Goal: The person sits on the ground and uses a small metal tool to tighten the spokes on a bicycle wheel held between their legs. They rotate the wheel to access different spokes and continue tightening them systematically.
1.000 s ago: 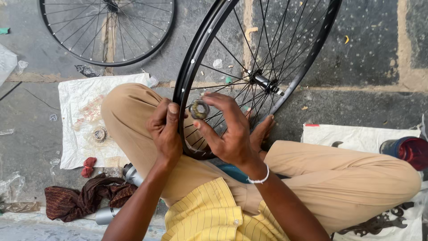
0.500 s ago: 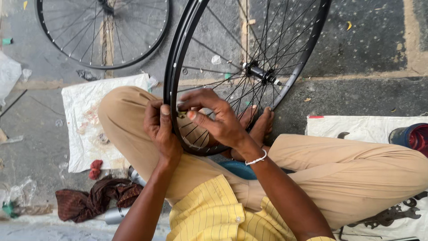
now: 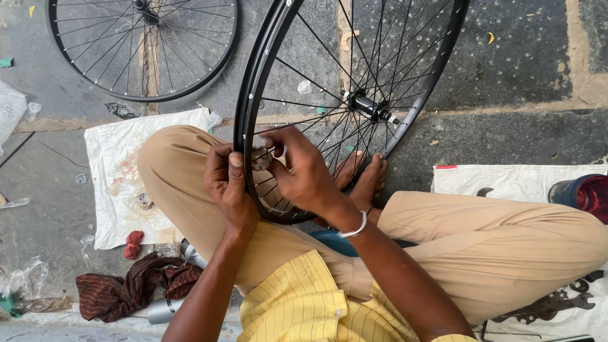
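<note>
Head view: a person sits cross-legged on a stone floor with a bicycle wheel [image 3: 354, 101] standing upright between the knees.
Wheel: black rim and thin spokes; the hub [image 3: 369, 107] sits right of the hands, and the lower rim rests against the lap and the bare feet.
Small tool: a little round metal piece [image 3: 261, 158] sits at the inner side of the rim, where a spoke meets it.
Right hand: the right hand [image 3: 303, 171] is curled around that metal piece, fingers pinched narrow on it.
Left hand: the left hand [image 3: 228, 183] is closed over the rim just beside the tool, thumb on top, steadying it.
Progress: all spokes look laced into the hub; judging by the grip, spoke tightening is under way at one spot on the rim. How many spokes are already set, I cannot tell.
Second wheel: another wheel [image 3: 142, 47] lies flat on the floor, top left, well apart.
Sheets: a white printed sack [image 3: 117, 171] lies under the left knee with faded reddish marks; a second white sheet [image 3: 506, 180] lies on the right.
Container: a blue and dark red can [image 3: 579, 193] stands at the right edge.
Cloth: a brown rag [image 3: 133, 291] lies bottom left, with a silver canister [image 3: 161, 310] beside it.
</note>
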